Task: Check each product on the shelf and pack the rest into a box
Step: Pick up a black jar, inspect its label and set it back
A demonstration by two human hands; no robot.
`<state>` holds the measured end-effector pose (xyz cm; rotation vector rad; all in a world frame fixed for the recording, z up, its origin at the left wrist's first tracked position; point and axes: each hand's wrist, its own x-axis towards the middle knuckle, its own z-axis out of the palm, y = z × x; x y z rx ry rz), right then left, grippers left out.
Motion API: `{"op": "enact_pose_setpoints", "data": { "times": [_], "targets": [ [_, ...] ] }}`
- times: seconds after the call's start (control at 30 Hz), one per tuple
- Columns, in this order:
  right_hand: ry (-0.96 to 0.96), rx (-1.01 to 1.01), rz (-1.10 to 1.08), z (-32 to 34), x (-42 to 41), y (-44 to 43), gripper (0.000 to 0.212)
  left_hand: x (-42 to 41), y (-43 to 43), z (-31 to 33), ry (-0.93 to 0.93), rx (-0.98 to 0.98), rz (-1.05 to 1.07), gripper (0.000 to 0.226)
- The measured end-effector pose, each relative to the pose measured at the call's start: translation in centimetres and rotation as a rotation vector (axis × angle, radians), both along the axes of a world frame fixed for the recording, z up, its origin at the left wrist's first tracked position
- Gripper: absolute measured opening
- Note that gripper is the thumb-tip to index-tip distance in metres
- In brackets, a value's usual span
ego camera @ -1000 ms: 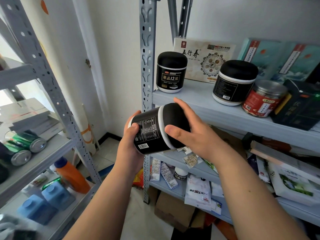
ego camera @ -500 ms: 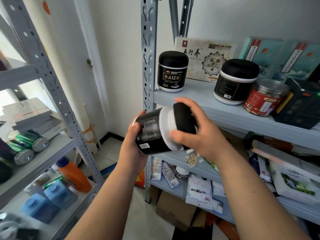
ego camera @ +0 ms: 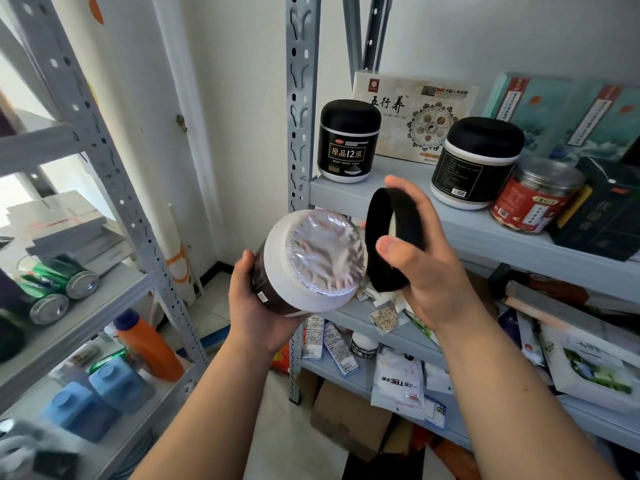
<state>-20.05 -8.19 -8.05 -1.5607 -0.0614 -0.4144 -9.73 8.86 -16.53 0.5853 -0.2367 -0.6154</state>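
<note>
I am drawing the black round plastic lid (ego camera: 388, 275) clear of the black cylindrical jar with the white collar (ego camera: 287, 271). A second ago it was seated, and half a second ago it was partly off. Now my right hand (ego camera: 436, 278) is holding it just right of the jar, apart from it. My left hand (ego camera: 252, 306) is tipping the jar so its mouth is facing me, where the barcode label faced me before. A crinkled clear film seal (ego camera: 325, 251) over the mouth is now showing.
</note>
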Motion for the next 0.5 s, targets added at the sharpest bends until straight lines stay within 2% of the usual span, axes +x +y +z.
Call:
{"op": "enact_pose_setpoints", "data": {
  "times": [0.13,0.2,0.3,0.4,0.5],
  "targets": [
    [0.063,-0.397,-0.161,1.1,-0.7,0.9,0.08,0.0,-0.2,0.2,-0.005,0.054,0.013,0.11],
    [0.076,-0.545,-0.197,1.2,-0.8,1.1,0.082,0.1,-0.2,-0.2,-0.022,0.049,-0.001,0.114],
    [0.111,-0.605,-0.225,1.1,-0.7,0.7,0.081,-0.1,0.0,-0.1,-0.024,0.025,-0.004,0.108],
    [0.146,-0.57,-0.256,0.7,-0.8,-0.4,0.078,0.1,0.2,0.0,-0.021,0.01,0.0,0.1],
    [0.16,-0.571,-0.263,0.3,-0.6,-0.9,0.076,0.4,0.2,-0.3,-0.029,0.022,0.005,0.11]
  ]
}}
